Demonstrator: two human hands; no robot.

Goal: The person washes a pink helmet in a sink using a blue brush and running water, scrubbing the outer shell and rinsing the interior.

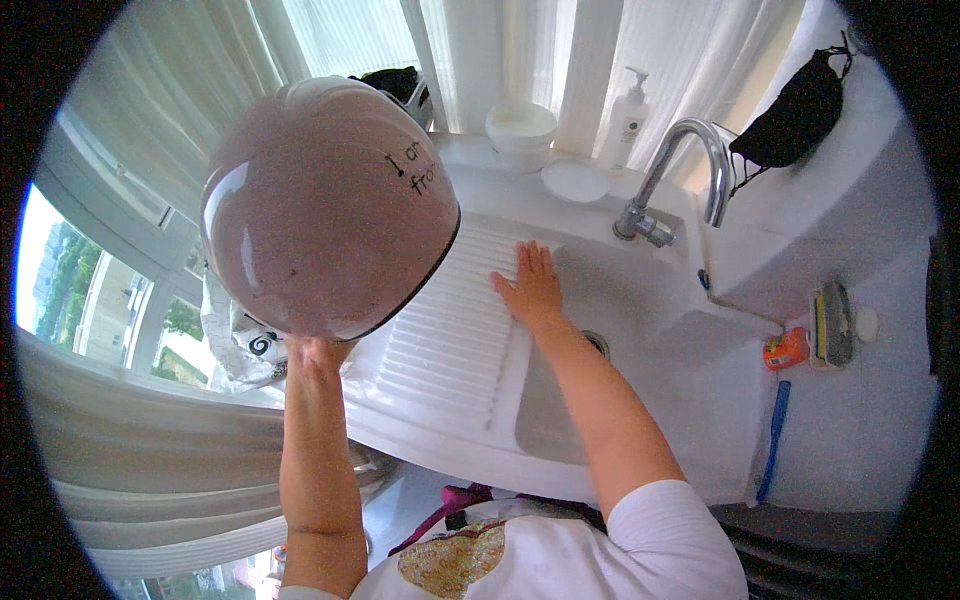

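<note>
A glossy pinkish helmet (322,217) with black lettering and a dark rim is raised at the left, above the ribbed washboard (442,322) of a white laundry sink. My left hand (319,352) supports it from its lower edge; the fingers are mostly hidden by the helmet. My right hand (534,289) holds nothing. Its fingers are apart and it is over the washboard's right edge, beside the basin (637,300). Whether the palm touches the surface cannot be told. The drain (596,343) lies partly behind my right forearm.
A chrome faucet (679,161) rises behind the basin. On the back ledge are a white tub (520,135), a shallow white dish (576,181) and a pump bottle (624,124). At right are a black face mask (791,120), an orange container (785,349), a brush (831,322) and a blue-handled item (774,442).
</note>
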